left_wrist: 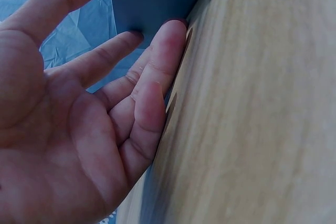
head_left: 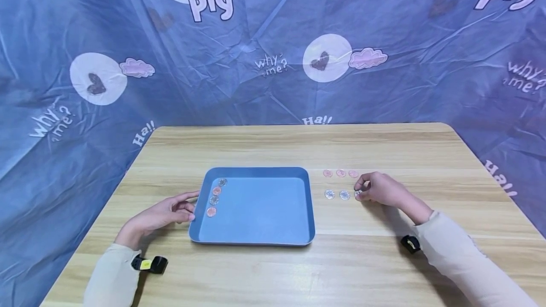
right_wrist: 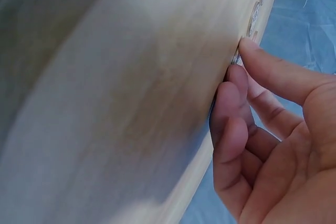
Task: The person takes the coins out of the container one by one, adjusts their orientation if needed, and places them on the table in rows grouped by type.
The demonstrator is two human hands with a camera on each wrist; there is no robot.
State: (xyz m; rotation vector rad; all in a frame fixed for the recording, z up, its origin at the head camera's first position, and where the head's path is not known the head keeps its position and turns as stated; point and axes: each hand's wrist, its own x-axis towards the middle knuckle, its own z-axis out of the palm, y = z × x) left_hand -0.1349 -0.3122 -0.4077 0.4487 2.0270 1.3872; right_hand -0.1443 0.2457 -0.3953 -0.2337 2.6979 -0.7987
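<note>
A blue rectangular tray (head_left: 260, 210) lies on the table. Along its left side, silver-coloured coins (head_left: 214, 200) and copper-coloured coins (head_left: 211, 212) alternate in a column. My left hand (head_left: 166, 214) is at the tray's left side; in the left wrist view its fingertips touch the outer wall, fingers loosely bent. Right of the tray, my right hand (head_left: 381, 189) has thumb and fingertips around the edge of a silver coin (head_left: 358, 194) on the table, mostly hidden by the fingers. In the right wrist view, that coin (right_wrist: 235, 57) shows between thumb and index finger.
Two more silver coins (head_left: 337, 194) lie in line left of the right hand. Behind them is a row of three copper-coloured coins (head_left: 341, 173). The wooden table (head_left: 264, 274) ends at a blue printed cloth (head_left: 256, 94). Black wrist devices (head_left: 149, 264) sit on both wrists.
</note>
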